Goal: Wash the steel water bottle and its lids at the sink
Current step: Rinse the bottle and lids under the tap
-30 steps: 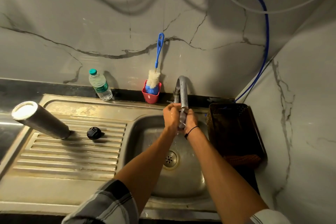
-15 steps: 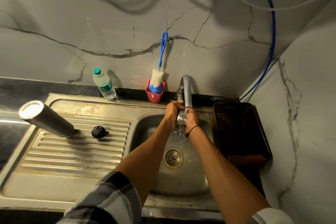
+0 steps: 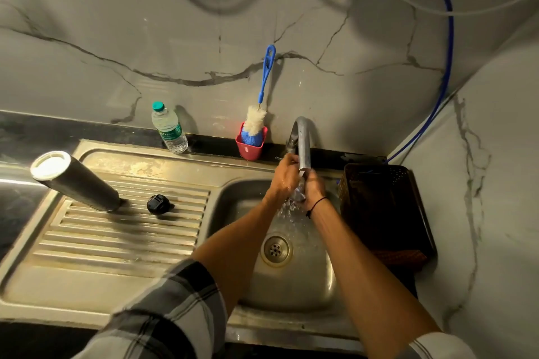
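Water now splashes harder below the hands. Both the left hand [image 3: 284,176] and right hand [image 3: 313,188] work something hidden under the tap [image 3: 303,143]; their fingers' hold I cannot tell. The steel bottle [image 3: 75,181] and black lid [image 3: 158,204] wait unwashed at nine o'clock on the drainboard [image 3: 87,253].

steel bottle [image 3: 75,182]: dark grey, white base. lid [image 3: 157,204]: black. brush [image 3: 258,114]: blue handle, cream and blue bristles. cup [image 3: 250,145]: red. sleeve [image 3: 163,318]: grey-white check. wall [image 3: 175,38]: grey-veined marble.
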